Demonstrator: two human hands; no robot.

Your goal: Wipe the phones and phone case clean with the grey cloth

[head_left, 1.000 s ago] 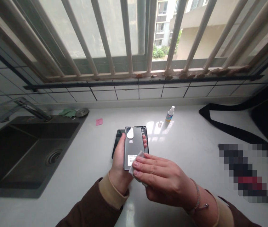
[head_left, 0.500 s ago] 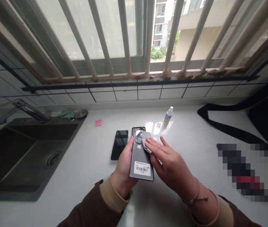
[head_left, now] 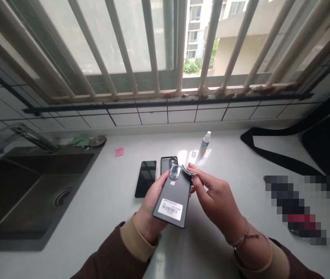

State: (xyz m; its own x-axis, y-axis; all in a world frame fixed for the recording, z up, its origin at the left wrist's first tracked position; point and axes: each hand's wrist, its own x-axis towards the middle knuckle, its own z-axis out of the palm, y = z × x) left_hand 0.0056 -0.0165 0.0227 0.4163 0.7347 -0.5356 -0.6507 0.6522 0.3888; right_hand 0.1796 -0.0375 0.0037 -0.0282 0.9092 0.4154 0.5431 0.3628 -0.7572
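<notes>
The left hand [head_left: 152,198] grasps the OPPO smartphone [head_left: 177,192] above the countertop [head_left: 111,197], its long axis pointing away, slightly rightward; the right hand [head_left: 215,197] pinches a pale cloth [head_left: 188,171] at its upper-right corner.

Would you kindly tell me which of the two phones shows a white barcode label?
The grey phone held in the left hand: its label is on the upturned back. The other phone, lying on the counter, shows a dark face without any label.
</notes>
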